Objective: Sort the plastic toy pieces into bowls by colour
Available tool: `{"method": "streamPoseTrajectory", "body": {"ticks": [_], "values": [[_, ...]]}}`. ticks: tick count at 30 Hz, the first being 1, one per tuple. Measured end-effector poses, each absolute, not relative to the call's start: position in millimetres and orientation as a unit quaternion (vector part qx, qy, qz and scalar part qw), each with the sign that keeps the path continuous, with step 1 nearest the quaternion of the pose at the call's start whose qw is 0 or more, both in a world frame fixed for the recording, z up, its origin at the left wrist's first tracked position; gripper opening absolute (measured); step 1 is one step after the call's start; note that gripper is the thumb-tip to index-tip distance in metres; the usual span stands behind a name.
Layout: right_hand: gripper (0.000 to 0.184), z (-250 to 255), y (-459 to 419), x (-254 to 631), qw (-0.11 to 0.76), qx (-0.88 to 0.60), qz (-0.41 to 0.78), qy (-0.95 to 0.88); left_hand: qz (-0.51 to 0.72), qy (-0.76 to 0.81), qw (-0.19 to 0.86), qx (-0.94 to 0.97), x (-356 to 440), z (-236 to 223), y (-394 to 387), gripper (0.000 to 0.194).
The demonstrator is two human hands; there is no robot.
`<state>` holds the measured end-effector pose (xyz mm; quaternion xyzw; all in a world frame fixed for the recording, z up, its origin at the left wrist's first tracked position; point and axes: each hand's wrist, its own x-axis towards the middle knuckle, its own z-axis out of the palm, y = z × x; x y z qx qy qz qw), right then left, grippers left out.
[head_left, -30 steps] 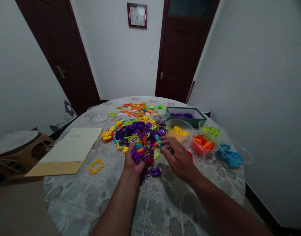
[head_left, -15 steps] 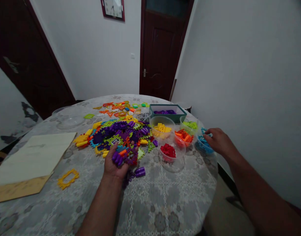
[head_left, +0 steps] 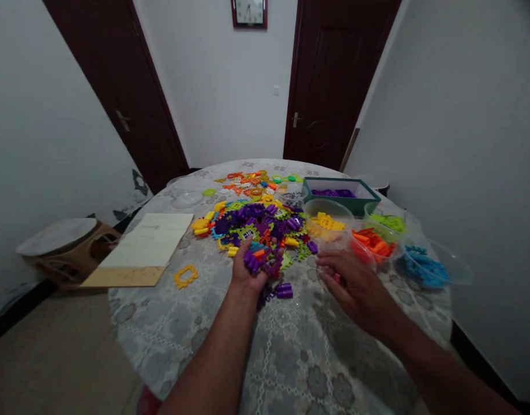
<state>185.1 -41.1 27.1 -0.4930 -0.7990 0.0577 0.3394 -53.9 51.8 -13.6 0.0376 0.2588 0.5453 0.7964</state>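
Note:
My left hand (head_left: 247, 275) is palm up at the near edge of a mixed pile of plastic building pieces (head_left: 241, 218). Its fingers curl round a clutch of purple building pieces (head_left: 256, 260), with an orange bit among them. Just right of it, a purple piece with two tubes (head_left: 284, 290) lies on the cloth. My right hand (head_left: 355, 288) hovers palm down over the bowl of red pieces, mostly hiding it. Its fingers stretch leftward, thumb apart, and I see nothing held between them.
Clear bowls hold yellow pieces (head_left: 326, 221), orange pieces (head_left: 372, 242), green pieces (head_left: 389, 222) and blue pieces (head_left: 424, 266). Behind them stands a green-edged box (head_left: 363, 203) with purple pieces. A yellow frame piece (head_left: 185, 276) and paper on a board (head_left: 139, 245) lie left.
My right hand has moved left from the blue pieces' bowl to above the red one. My left hand still holds the purple pieces. The view has turned left.

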Motion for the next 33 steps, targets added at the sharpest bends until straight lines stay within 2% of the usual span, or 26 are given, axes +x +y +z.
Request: {"method": "streamPoseTrajectory", "body": {"ticks": [3, 6, 11, 18, 24, 30, 33], "values": [[0.033, 19.4, -35.7, 138.2, 0.326, -0.45, 0.084, -0.827, 0.54, 0.234, 0.807, 0.04, -54.1, -17.6, 52.2, 0.034], [0.037, 11.4, -22.5, 112.4, 0.308, -0.467, 0.069, -0.826, 0.537, 0.216, 0.815, 0.035, -52.9, -16.8, 52.8, 0.034], [0.023, -0.9, -7.8, 99.1, 0.282, -0.475, 0.065, -0.831, 0.546, 0.231, 0.805, 0.028, -51.7, -13.3, 53.7, 0.03], [0.018, 14.8, -13.4, 118.6, 0.336, -0.455, 0.096, -0.819, 0.527, 0.224, 0.82, 0.019, -52.9, -15.6, 53.5, 0.03], [0.014, 43.4, 1.1, 180.5, 0.332, -0.478, 0.013, -0.813, 0.565, 0.227, 0.793, 0.012, -52.0, -16.0, 53.2, 0.016], [0.016, 73.4, 94.9, 260.3, 0.331, -0.53, -0.129, -0.77, 0.562, 0.251, 0.788, 0.002, -48.2, -15.5, 49.9, 0.012], [0.032, 86.7, 142.0, 285.7, 0.361, -0.6, -0.203, -0.685, 0.557, 0.263, 0.788, 0.001, -47.0, -16.4, 49.1, 0.013]]}}
